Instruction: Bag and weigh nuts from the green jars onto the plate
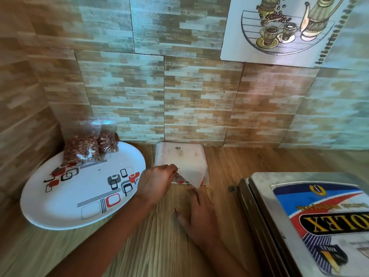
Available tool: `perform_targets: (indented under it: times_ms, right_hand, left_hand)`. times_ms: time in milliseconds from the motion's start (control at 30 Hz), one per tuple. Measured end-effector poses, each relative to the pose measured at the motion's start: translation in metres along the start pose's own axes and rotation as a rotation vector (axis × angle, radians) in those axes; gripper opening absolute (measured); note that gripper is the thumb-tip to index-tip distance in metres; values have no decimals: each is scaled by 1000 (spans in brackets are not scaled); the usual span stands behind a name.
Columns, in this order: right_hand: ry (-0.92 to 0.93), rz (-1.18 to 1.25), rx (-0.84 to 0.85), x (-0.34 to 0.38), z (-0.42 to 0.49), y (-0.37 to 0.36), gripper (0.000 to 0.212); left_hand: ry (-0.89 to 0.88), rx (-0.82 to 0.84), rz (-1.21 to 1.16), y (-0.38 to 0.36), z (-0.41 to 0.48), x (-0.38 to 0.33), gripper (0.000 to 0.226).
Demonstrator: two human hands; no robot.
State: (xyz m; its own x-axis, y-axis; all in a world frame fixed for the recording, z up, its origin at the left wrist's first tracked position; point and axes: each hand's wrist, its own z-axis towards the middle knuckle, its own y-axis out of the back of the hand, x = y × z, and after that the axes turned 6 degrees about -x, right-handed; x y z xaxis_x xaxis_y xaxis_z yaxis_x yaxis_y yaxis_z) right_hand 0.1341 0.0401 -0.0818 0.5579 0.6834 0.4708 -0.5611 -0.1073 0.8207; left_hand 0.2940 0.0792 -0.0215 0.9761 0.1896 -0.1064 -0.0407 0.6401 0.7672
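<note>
A white oval plate (60, 200) with red and grey squares lies at the left. Two clear zip bags of nuts (87, 145) stand at its far edge, against the wall. A pack of empty plastic bags (185, 156) lies flat by the wall in the middle. My left hand (157, 182) pinches the near left corner of the top bag (192, 175) and lifts it off the pack. My right hand (199, 216) lies on the table just in front of the pack, fingers straight, its fingertips at the lifted bag's lower edge. No green jars are in view.
A metal weighing scale (311, 222) with a blue and red label fills the right front corner. A tiled wall (199, 96) closes off the back and left. The wooden tabletop (99, 252) shows between the plate and the scale.
</note>
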Motion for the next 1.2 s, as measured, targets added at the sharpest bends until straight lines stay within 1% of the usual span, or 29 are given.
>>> perform_targets:
  times_ms: [100, 167, 233, 300, 367, 400, 500, 567, 633, 667, 733, 800, 867, 933, 1033, 1067, 1167, 1200]
  right_hand:
    - [-63, 58, -272, 3, -7, 6, 49]
    - [-88, 84, -443, 8, -11, 12, 42]
    - [-94, 149, -580, 18, -16, 20, 48]
    - [-50, 176, -656, 26, -15, 30, 60]
    - [23, 164, -632, 31, -12, 47, 62]
    - [56, 170, -589, 33, -11, 56, 57]
    - [113, 237, -455, 32, -12, 82, 30]
    - [75, 351, -380, 32, -20, 100, 15]
    - [-20, 500, -292, 33, -28, 116, 3]
    - [-73, 575, -251, 32, -33, 124, 7]
    - [-140, 676, -174, 26, -41, 137, 11]
    - [-184, 689, -104, 19, -46, 147, 8]
    - [-220, 679, -50, 15, -54, 152, 6]
    - [-245, 671, -44, 14, -63, 155, 7]
    - [-282, 636, -83, 15, -75, 156, 4]
    - [-285, 581, -111, 17, -80, 157, 5]
    - [-159, 275, -310, 20, -96, 159, 34]
    - [-113, 239, -368, 22, -100, 162, 38]
  left_hand:
    - [9, -96, -51, 19, -8, -6, 11]
    - [29, -84, -83, 32, -12, -8, 11]
    - [10, -64, -118, 47, -16, -11, 10]
    - [-33, -44, -160, 62, -18, -16, 12]
    - [-81, -7, -209, 78, -18, -22, 17]
    - [-94, 16, -229, 86, -18, -25, 19]
    - [-100, 64, -272, 104, -20, -32, 17]
    - [-46, 79, -315, 116, -24, -34, 14]
    - [78, 122, -396, 124, -28, -34, 15]
    - [162, 163, -468, 127, -31, -34, 14]
    - [329, 259, -693, 133, -39, -36, 11]
    - [476, 324, -917, 140, -47, -42, 15]
    - [575, 368, -1048, 146, -55, -50, 16]
    - [647, 399, -1125, 151, -61, -59, 13]
    - [757, 413, -1225, 157, -67, -71, 12]
    - [773, 429, -1254, 159, -70, -76, 12]
    - [778, 458, -1321, 164, -75, -90, 12]
    - [779, 449, -1337, 165, -76, -94, 13]
